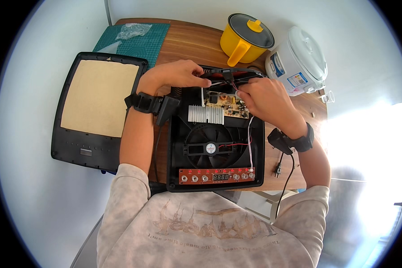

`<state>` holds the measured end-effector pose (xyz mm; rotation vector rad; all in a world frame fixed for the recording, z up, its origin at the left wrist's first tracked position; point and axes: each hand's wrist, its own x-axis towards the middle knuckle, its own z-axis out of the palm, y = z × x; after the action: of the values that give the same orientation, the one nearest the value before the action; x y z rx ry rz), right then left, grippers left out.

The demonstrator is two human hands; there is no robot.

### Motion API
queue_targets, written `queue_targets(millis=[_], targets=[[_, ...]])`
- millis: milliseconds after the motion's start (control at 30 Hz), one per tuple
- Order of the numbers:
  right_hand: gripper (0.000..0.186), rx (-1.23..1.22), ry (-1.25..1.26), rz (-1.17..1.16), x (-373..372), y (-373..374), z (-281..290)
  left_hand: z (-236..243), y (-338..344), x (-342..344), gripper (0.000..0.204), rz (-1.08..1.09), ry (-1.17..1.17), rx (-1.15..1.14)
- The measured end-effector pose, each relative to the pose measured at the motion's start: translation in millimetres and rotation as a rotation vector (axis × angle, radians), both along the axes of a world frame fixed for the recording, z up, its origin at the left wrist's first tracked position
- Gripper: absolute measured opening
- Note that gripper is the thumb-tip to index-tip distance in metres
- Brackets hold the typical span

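Observation:
An opened induction cooker's black base (pixel 172 147) lies in front of me. At its far end, the black round induction coil (pixel 228 75) stands tilted up on edge, with thin wires hanging beneath it. My left hand (pixel 178 75) is closed on the coil's left side. My right hand (pixel 264 97) grips near its right side, thumb close to the wires; its fingertips are partly hidden. Below the coil sit a circuit board (pixel 234 105) and a silver finned heat sink (pixel 206 115). Nearer me are a black fan (pixel 210 148) and a reddish-brown control board (pixel 216 176) with buttons and a display.
The cooker's top panel (pixel 94 98) lies underside-up at left, partly over a green cutting mat (pixel 152 42) bearing clear plastic. A yellow pot (pixel 241 42) and a white rice cooker (pixel 299 58) stand at back right. A power plug (pixel 278 169) hangs near the right edge.

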<state>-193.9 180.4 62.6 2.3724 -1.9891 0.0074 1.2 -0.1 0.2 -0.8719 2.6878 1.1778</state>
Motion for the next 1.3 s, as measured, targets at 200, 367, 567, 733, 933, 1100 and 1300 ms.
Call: queue_targets(millis=[200,367,567,733,933,1100,1300], targets=[[0.022,-0.052,-0.006,0.024,-2,0,-6,-3,-1,0,0.057,-0.001,0.012,-0.026],[0.024,-0.046,0.004,0.026,0,-1,-6,1,1,0,0.057,0.002,-0.003,-0.031],[0.028,0.028,-0.031,0.038,-4,-8,-2,-4,0,0,0.054,-0.006,0.046,-0.066],[0.03,0.103,-0.068,0.026,-7,-16,2,-4,-1,1,0.054,-0.012,0.041,-0.04],[0.03,0.143,-0.065,0.037,-5,-17,5,0,-1,1,0.052,-0.034,0.008,-0.038],[0.032,0.102,0.039,0.049,7,-15,2,-4,-2,0,0.053,-0.038,0.03,-0.038],[0.031,0.098,0.126,0.113,17,-16,11,-19,-8,1,0.052,-0.048,0.112,-0.031]])
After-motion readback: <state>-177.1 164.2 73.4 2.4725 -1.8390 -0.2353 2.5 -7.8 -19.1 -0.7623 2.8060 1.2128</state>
